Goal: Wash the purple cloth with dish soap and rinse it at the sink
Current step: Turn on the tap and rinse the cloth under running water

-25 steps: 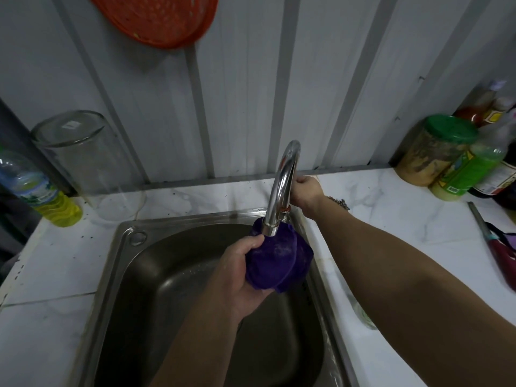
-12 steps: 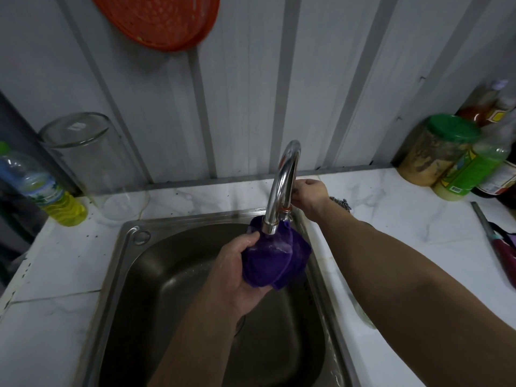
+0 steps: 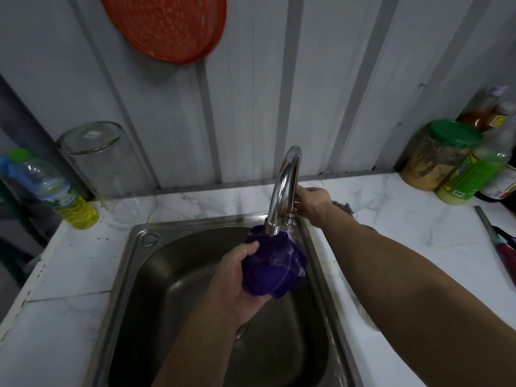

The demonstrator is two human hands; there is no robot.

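My left hand (image 3: 237, 277) grips the bunched purple cloth (image 3: 272, 270) directly under the spout of the curved chrome tap (image 3: 284, 188), over the steel sink (image 3: 134, 277). White foam and water streaks show on the cloth's top. My right hand (image 3: 312, 203) reaches behind the tap and is closed around its handle at the base, which is mostly hidden. A bottle with yellow liquid (image 3: 60, 195) stands on the counter at the far left.
An upturned clear glass jar (image 3: 103, 166) stands left of the sink. A green-lidded jar (image 3: 439, 155), a green bottle (image 3: 474, 174) and other bottles crowd the right corner. A knife (image 3: 497, 241) lies at the right edge. An orange strainer (image 3: 164, 26) hangs on the wall.
Foam and running water now show on the cloth under the spout. My right hand has shifted slightly on the tap handle. My left hand keeps the cloth in place.
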